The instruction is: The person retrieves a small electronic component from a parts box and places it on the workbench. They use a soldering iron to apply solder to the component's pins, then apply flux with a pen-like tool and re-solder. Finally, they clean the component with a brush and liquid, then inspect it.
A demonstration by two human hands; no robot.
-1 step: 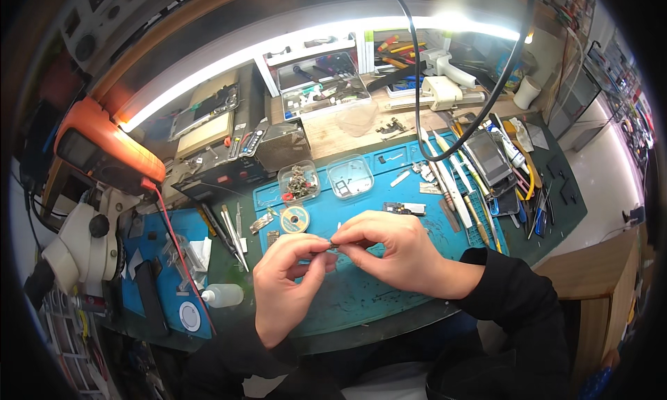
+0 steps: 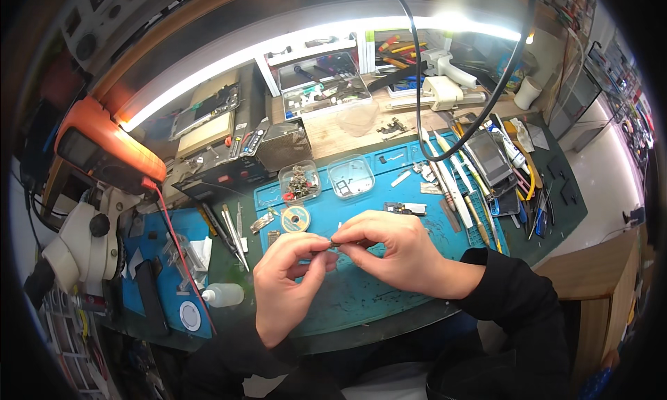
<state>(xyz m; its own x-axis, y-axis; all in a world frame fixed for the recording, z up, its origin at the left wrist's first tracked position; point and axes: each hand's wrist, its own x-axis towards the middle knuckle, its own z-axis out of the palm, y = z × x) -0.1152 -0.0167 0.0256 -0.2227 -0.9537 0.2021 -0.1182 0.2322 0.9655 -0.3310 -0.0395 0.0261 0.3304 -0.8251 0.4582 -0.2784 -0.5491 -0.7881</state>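
Note:
Over the blue work mat [image 2: 347, 306], my left hand [image 2: 286, 282] and my right hand [image 2: 396, 254] meet at their fingertips. Both are closed in a pinch on a small dark piece [image 2: 333, 244], mostly covered by the fingers, and I cannot tell its kind. Just beyond the left fingers stands a round spool [image 2: 296, 219] with a yellowish rim. Past my right hand lies a small dark and silver electronic part [image 2: 405, 208]. Two clear plastic boxes sit farther back: one box [image 2: 300, 182] holds small metal bits, the other box [image 2: 350, 177] a few dark parts.
Pens, brushes and tweezers [image 2: 479, 192] crowd the right side. At the left are an orange multimeter [image 2: 111, 146] with a red lead, a white microscope part [image 2: 83, 240], a small bottle [image 2: 224, 295] and tweezers [image 2: 235, 237]. A black cable [image 2: 417, 73] hangs overhead.

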